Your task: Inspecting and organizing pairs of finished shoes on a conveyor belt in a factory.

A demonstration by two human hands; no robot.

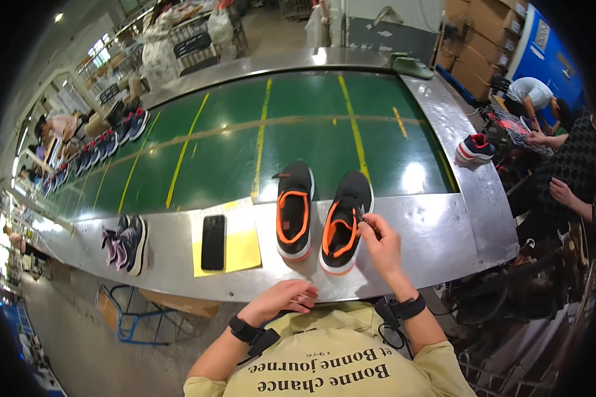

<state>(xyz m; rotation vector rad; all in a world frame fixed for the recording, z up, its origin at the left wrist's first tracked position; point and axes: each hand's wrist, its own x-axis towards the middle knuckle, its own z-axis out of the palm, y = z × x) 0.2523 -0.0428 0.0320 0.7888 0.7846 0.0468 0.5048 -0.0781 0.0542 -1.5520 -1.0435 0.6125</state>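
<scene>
Two black sneakers with orange collar lining and white soles stand side by side on the metal table edge, toes pointing away from me: the left sneaker (294,215) and the right sneaker (354,192). My right hand (380,242) is at the right sneaker's outer side, thumb and fingers pinching a small dark strap-like piece by its opening. A dark strap end shows across the left sneaker's upper. My left hand (286,298) hovers at the table's near edge below the left sneaker, fingers loosely bent and apart, with nothing visible in it.
Left of the sneakers, a black phone (213,243) lies on yellow and white paper (244,250). Further left sits a dark pair of shoes with pinkish laces (127,245). A green conveyor belt (232,152) runs beyond, more shoes (112,140) along its far left. A single sneaker (475,148) stands right.
</scene>
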